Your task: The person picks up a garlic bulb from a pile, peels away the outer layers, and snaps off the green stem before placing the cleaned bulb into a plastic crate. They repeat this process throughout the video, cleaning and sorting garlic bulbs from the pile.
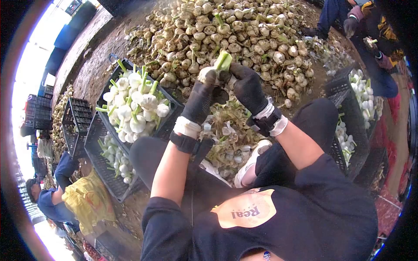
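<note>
My left hand (199, 99), in a dark glove, is closed around a garlic bulb (204, 75) with a cut green stem (223, 60) pointing up and right. Beside it, my right hand (250, 89), also gloved, has its fingers curled in against the stem side of the bulb. Whether a small blade sits in the right fingers cannot be made out. Below both hands, dry peeled skins and leaves (228, 135) lie heaped between my shoes. Beyond the hands spreads a large pile of unpeeled garlic (244, 35).
To the left, a black crate (167, 126) is heaped with clean white garlic, and another crate (98, 150) holds more. Crates of garlic (363, 93) also stand at the right. One co-worker (355, 26) is at upper right, another (52, 200) at lower left by a yellow sack (89, 202).
</note>
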`<move>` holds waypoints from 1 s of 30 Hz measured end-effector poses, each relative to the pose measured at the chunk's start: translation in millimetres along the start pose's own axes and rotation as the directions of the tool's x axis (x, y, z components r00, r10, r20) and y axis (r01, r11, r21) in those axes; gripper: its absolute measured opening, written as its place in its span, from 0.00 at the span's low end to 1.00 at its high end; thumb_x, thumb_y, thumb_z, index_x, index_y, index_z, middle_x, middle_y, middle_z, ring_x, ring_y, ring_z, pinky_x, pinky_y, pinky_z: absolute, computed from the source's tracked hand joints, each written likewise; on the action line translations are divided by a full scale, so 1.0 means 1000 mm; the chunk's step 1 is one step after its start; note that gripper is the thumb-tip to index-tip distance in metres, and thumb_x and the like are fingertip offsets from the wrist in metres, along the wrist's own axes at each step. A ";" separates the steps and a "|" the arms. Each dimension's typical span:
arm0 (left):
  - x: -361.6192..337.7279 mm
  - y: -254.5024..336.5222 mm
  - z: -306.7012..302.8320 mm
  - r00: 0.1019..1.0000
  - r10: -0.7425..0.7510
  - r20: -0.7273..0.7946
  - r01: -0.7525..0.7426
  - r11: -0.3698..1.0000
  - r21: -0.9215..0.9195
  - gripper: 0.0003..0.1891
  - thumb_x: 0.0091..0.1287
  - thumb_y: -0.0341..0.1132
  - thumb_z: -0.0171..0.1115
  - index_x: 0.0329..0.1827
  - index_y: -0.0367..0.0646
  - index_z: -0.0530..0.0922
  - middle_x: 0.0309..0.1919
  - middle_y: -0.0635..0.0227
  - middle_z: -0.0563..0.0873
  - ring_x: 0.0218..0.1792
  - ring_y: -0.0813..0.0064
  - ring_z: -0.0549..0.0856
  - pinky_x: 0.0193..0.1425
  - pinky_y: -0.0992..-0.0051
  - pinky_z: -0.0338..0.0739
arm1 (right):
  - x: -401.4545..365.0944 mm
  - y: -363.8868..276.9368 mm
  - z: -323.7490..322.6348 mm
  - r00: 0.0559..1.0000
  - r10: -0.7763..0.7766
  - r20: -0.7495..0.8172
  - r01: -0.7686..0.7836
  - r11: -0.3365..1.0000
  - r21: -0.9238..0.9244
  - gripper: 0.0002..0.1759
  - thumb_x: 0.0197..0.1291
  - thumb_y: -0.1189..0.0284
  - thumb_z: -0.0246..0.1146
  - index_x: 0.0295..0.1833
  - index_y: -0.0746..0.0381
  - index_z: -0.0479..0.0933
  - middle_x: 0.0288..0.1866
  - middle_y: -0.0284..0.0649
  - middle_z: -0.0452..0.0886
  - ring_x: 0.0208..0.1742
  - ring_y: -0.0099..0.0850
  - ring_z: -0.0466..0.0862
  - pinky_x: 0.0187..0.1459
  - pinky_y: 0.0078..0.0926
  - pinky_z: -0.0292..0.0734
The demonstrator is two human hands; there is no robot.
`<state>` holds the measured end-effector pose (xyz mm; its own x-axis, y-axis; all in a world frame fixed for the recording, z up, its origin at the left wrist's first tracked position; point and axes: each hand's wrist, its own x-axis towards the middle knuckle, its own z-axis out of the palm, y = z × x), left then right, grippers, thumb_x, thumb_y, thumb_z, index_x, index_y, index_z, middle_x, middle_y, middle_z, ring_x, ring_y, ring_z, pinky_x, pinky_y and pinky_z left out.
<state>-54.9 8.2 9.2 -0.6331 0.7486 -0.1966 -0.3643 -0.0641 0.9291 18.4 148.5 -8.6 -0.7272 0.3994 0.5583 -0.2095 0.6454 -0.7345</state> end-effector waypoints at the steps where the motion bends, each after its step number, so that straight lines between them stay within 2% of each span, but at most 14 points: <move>1: 0.001 -0.001 -0.002 0.995 0.090 0.042 -0.090 0.996 0.009 0.29 0.65 0.53 0.67 0.59 0.42 0.68 0.38 0.69 0.79 0.32 0.79 0.79 0.36 0.78 0.77 | -0.001 -0.001 0.000 0.994 0.104 0.027 -0.106 0.989 0.099 0.12 0.57 0.73 0.64 0.47 0.62 0.82 0.43 0.49 0.85 0.41 0.49 0.84 0.42 0.42 0.78; 2: 0.003 -0.005 -0.002 0.995 0.087 0.043 -0.087 0.996 0.007 0.29 0.65 0.53 0.67 0.59 0.42 0.68 0.38 0.69 0.79 0.32 0.79 0.79 0.36 0.78 0.77 | -0.002 -0.001 0.000 0.994 0.106 0.027 -0.109 0.989 0.098 0.12 0.57 0.73 0.64 0.47 0.62 0.82 0.43 0.49 0.85 0.41 0.49 0.84 0.42 0.42 0.78; 4: 0.007 -0.009 0.002 0.886 0.459 -0.071 -0.402 0.834 0.377 0.29 0.58 0.39 0.76 0.56 0.42 0.67 0.40 0.69 0.79 0.38 0.79 0.79 0.43 0.77 0.77 | -0.001 -0.004 0.000 0.999 -0.040 0.014 0.040 0.999 -0.030 0.12 0.57 0.74 0.63 0.47 0.63 0.81 0.42 0.51 0.84 0.41 0.50 0.83 0.42 0.42 0.79; 5: 0.007 -0.010 0.001 0.919 0.376 -0.119 -0.323 0.891 0.320 0.30 0.52 0.31 0.80 0.53 0.43 0.68 0.43 0.67 0.80 0.44 0.78 0.78 0.49 0.76 0.77 | -0.001 -0.006 0.000 1.000 0.004 -0.003 -0.004 1.000 -0.014 0.12 0.57 0.75 0.61 0.48 0.63 0.81 0.42 0.51 0.84 0.41 0.52 0.83 0.41 0.42 0.79; 9: -0.004 0.011 0.004 0.883 0.445 -0.152 -0.326 0.813 0.483 0.27 0.53 0.29 0.78 0.52 0.43 0.71 0.45 0.68 0.80 0.46 0.78 0.79 0.51 0.76 0.77 | -0.001 0.004 0.003 0.995 -0.089 -0.053 0.075 0.973 -0.219 0.11 0.55 0.76 0.65 0.45 0.66 0.82 0.38 0.52 0.84 0.39 0.49 0.85 0.39 0.36 0.79; 12: -0.007 0.022 -0.012 0.894 0.441 0.081 -0.427 0.781 0.455 0.26 0.53 0.24 0.76 0.54 0.42 0.73 0.47 0.67 0.81 0.48 0.77 0.80 0.54 0.76 0.77 | 0.002 0.010 0.002 0.996 -0.054 -0.074 0.042 0.988 -0.150 0.12 0.56 0.76 0.65 0.46 0.67 0.82 0.38 0.52 0.85 0.40 0.49 0.85 0.40 0.36 0.79; 15: -0.020 0.039 -0.005 0.967 0.182 0.178 -0.212 0.963 0.167 0.30 0.51 0.21 0.74 0.59 0.41 0.73 0.49 0.67 0.81 0.51 0.76 0.80 0.58 0.75 0.77 | 0.006 0.038 -0.002 0.997 0.070 0.023 -0.066 0.988 -0.139 0.12 0.57 0.77 0.64 0.47 0.65 0.82 0.40 0.53 0.85 0.40 0.47 0.86 0.41 0.35 0.80; 18: -0.029 0.039 -0.007 0.974 0.063 0.219 -0.066 0.998 0.006 0.31 0.52 0.23 0.74 0.60 0.40 0.72 0.51 0.67 0.81 0.52 0.76 0.80 0.59 0.74 0.77 | -0.003 0.050 0.002 1.000 -0.016 0.024 0.021 0.972 -0.234 0.12 0.57 0.75 0.64 0.47 0.63 0.82 0.39 0.52 0.85 0.39 0.47 0.86 0.40 0.35 0.80; 19: -0.024 0.028 -0.013 0.942 0.227 0.248 -0.301 0.900 0.316 0.30 0.55 0.25 0.73 0.62 0.40 0.71 0.53 0.66 0.80 0.54 0.75 0.80 0.61 0.74 0.76 | -0.007 0.053 0.008 0.990 0.015 0.141 0.025 0.960 -0.277 0.12 0.58 0.74 0.64 0.48 0.60 0.82 0.41 0.52 0.84 0.40 0.48 0.85 0.40 0.38 0.80; 20: -0.024 0.024 -0.019 0.941 0.229 0.248 -0.303 0.899 0.317 0.30 0.55 0.25 0.73 0.62 0.40 0.71 0.53 0.66 0.80 0.54 0.75 0.80 0.61 0.74 0.76 | -0.010 0.057 0.008 0.990 0.013 0.141 0.027 0.961 -0.277 0.12 0.58 0.74 0.64 0.48 0.60 0.82 0.41 0.52 0.84 0.40 0.48 0.85 0.40 0.38 0.80; 22: -0.031 0.031 -0.015 0.949 0.157 0.272 -0.234 0.931 0.281 0.29 0.57 0.26 0.72 0.62 0.40 0.71 0.55 0.66 0.80 0.55 0.75 0.79 0.62 0.74 0.75 | -0.017 0.050 0.003 0.953 0.047 0.301 0.047 0.954 -0.297 0.15 0.57 0.73 0.64 0.51 0.57 0.81 0.45 0.52 0.83 0.43 0.48 0.85 0.42 0.40 0.80; 23: -0.036 0.033 -0.012 0.922 0.238 0.305 -0.310 0.926 0.215 0.30 0.56 0.24 0.71 0.63 0.40 0.71 0.56 0.67 0.79 0.56 0.75 0.79 0.62 0.74 0.75 | -0.017 0.049 -0.003 0.925 0.085 0.370 0.058 0.931 -0.360 0.18 0.57 0.74 0.64 0.55 0.56 0.80 0.49 0.51 0.83 0.46 0.48 0.84 0.47 0.40 0.79; 27: -0.028 0.031 -0.022 0.960 0.257 0.111 -0.276 0.933 0.231 0.29 0.54 0.21 0.71 0.61 0.39 0.73 0.55 0.67 0.80 0.56 0.75 0.79 0.61 0.73 0.75 | 0.001 0.010 -0.020 0.978 -0.093 0.185 0.121 0.982 -0.148 0.21 0.53 0.73 0.62 0.55 0.58 0.80 0.45 0.46 0.85 0.44 0.43 0.84 0.45 0.40 0.79; 30: -0.029 0.032 -0.030 0.967 0.236 0.101 -0.256 0.908 0.331 0.28 0.53 0.21 0.72 0.58 0.38 0.74 0.54 0.68 0.81 0.55 0.76 0.79 0.60 0.74 0.76 | 0.004 -0.029 -0.028 0.956 -0.191 0.224 0.220 0.969 -0.111 0.19 0.53 0.75 0.61 0.53 0.57 0.81 0.39 0.46 0.85 0.37 0.43 0.85 0.38 0.38 0.80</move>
<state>-68.8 -35.2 35.4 -0.6291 0.7749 0.0605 0.0573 -0.0314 0.9979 39.9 149.5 25.5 -0.8011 0.1127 0.5878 -0.2905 0.7854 -0.5465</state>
